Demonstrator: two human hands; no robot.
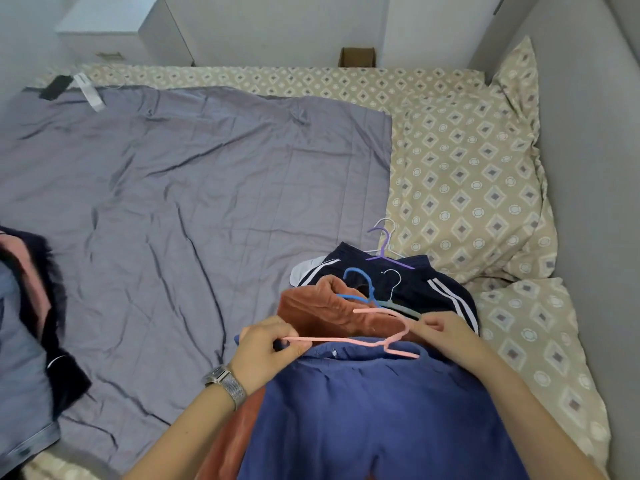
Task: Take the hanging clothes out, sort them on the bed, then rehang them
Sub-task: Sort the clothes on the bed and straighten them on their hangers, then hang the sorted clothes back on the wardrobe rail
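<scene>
A pile of clothes lies on the bed in front of me. Blue trousers are on top, over a rust-brown garment and a navy garment with white stripes. A pink hanger lies across the blue waistband. My left hand pinches its left end. My right hand pinches it near the hook. A blue hanger, a grey hanger and a purple hanger stick out of the pile behind.
A grey quilt covers the left of the bed. A patterned sheet and pillows lie at the right by the wall. Dark and pink clothes are heaped at the left edge. A white cabinet and a cardboard box stand beyond the bed.
</scene>
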